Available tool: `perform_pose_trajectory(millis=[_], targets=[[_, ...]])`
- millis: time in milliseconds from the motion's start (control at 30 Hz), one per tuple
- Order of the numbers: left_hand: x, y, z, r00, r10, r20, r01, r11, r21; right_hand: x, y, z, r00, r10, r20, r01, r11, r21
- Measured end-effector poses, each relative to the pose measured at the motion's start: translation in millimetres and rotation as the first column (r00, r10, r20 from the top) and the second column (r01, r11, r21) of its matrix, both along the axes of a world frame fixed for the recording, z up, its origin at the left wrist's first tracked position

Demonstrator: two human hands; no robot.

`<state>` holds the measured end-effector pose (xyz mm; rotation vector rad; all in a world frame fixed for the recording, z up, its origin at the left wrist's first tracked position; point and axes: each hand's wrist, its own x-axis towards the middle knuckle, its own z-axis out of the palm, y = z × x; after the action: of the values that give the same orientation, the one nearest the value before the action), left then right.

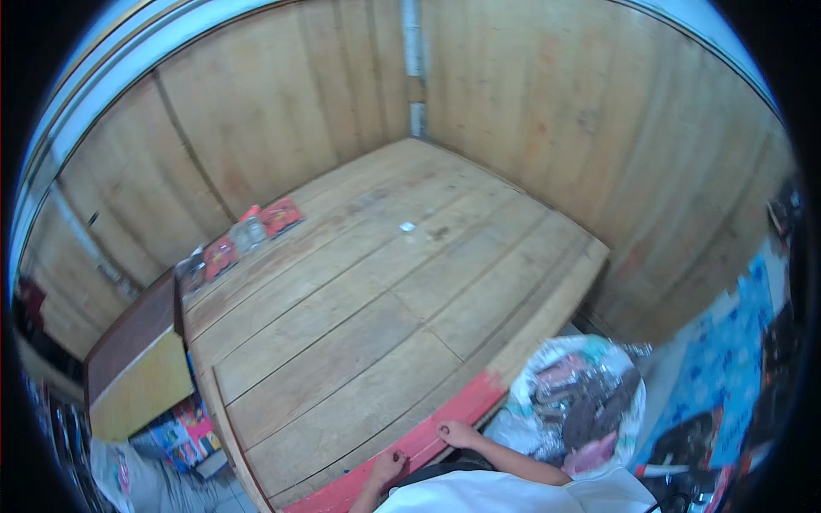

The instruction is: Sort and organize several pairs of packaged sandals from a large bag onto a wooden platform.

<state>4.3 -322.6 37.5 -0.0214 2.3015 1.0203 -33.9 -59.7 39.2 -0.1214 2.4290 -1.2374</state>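
Observation:
Before me lies a wooden plank platform [333, 320] whose near edge bears a red-painted strip [349, 484]. My left hand [388, 467] rests at this red strip, its fingers curled in with nothing seen in them. Farther right along the same strip, my right hand [455, 434] lies on the paint, also loosely curled around nothing that I can see. A small white scrap [407, 226] sits on the planks toward the far corner, well away from both hands.
Red packets [282, 217] and clear plastic [247, 234] line the left wall's foot. An open white sack [577, 346] of wrapped goods stands by my right arm. At left are a brown-and-yellow cabinet [138, 391] and a grey-white bag [138, 478]. Plank walls [513, 83] meet behind.

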Motion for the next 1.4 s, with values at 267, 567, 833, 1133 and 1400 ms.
perform_pose_trajectory(millis=[267, 567, 833, 1133, 1400], targets=[[-54.0, 92.2, 41.3, 0.907, -0.401, -0.127, 0.406, 0.914, 0.019, 64.5, 104.0, 24.2, 0.714, -0.700, -0.035, 0.680, 0.704, -0.205], [-68.8, 317.9, 68.0, 0.703, -0.639, -0.313, 0.711, 0.644, 0.281, 188.6, 228.6, 7.4, 0.031, -1.000, 0.003, 0.960, 0.029, -0.280], [-62.9, 516.1, 45.4, 0.865, -0.491, 0.100, 0.408, 0.807, 0.428, 198.2, 286.9, 22.8, -0.193, -0.921, 0.337, 0.911, -0.296, -0.287], [-55.6, 544.3, 72.8, 0.803, -0.553, 0.223, 0.372, 0.757, 0.536, 140.1, 427.9, 69.6, -0.230, -0.963, 0.143, 0.934, -0.259, -0.244], [-40.6, 524.0, 154.4, 0.614, -0.751, -0.241, 0.773, 0.511, 0.377, 171.4, 427.4, 151.6, -0.162, -0.822, 0.545, 0.916, -0.331, -0.227]])
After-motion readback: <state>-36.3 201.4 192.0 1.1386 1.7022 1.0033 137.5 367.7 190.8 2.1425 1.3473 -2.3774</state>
